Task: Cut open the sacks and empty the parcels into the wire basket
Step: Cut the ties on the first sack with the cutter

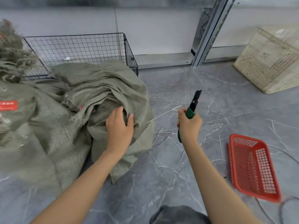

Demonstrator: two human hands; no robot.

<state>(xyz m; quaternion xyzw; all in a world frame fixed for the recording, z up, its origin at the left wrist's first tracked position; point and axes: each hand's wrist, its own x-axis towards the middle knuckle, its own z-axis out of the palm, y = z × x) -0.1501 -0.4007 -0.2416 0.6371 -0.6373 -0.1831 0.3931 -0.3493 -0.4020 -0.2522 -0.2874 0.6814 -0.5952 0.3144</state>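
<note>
While left fingers [120, 110] clutch sack [113, 83], right fingers [181, 114] knife [194, 102], tray [242, 172] beside, wire basket [80, 47] behind.

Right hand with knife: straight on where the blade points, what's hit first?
Right hand and knife have free floor ahead; likely first the metal shelf frame at the wall, depth unclear.

Bright, even, diffuse light, faint soft shadows; wide-angle bowing at edges; blur on far-left sacks [13, 50] and red tray [242, 168].

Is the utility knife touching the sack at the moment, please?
No, the right hand holds the utility knife over the floor, clear of the sack.
</note>
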